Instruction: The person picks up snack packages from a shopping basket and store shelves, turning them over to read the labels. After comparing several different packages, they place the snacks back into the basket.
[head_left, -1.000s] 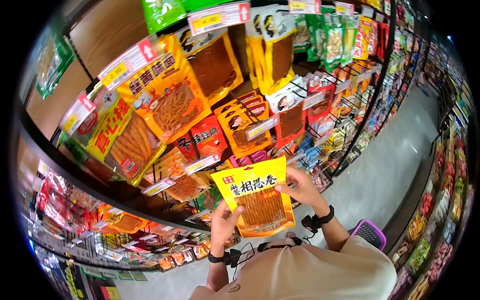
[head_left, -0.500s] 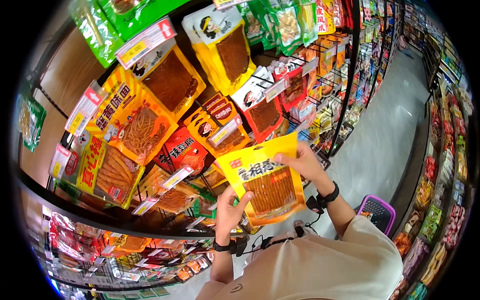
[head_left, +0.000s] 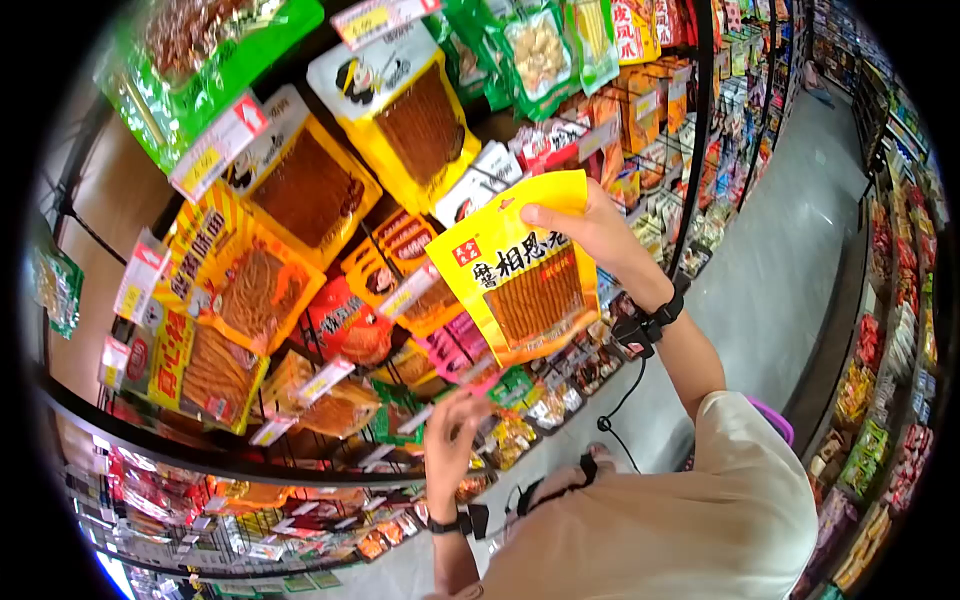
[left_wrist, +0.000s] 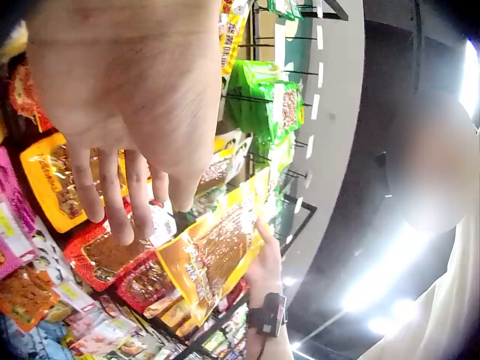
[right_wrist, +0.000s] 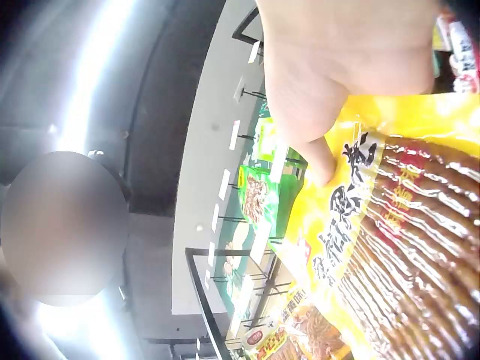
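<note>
Yellow snack packet [head_left: 520,270] held tilted before shelves.

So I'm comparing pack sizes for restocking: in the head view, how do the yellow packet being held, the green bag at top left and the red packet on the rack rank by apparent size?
1. Green bag and yellow packet, held by the right hand: look alike, nearness differs, unranked.
2. Red packet: smallest.

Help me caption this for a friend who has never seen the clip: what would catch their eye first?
First, the bright yellow snack packet, pinched at its top edge by the right hand and raised before the display rack. Below it the left hand hangs free with fingers spread. Around them, hanging yellow, orange and green snack bags crowd the rack.
</note>
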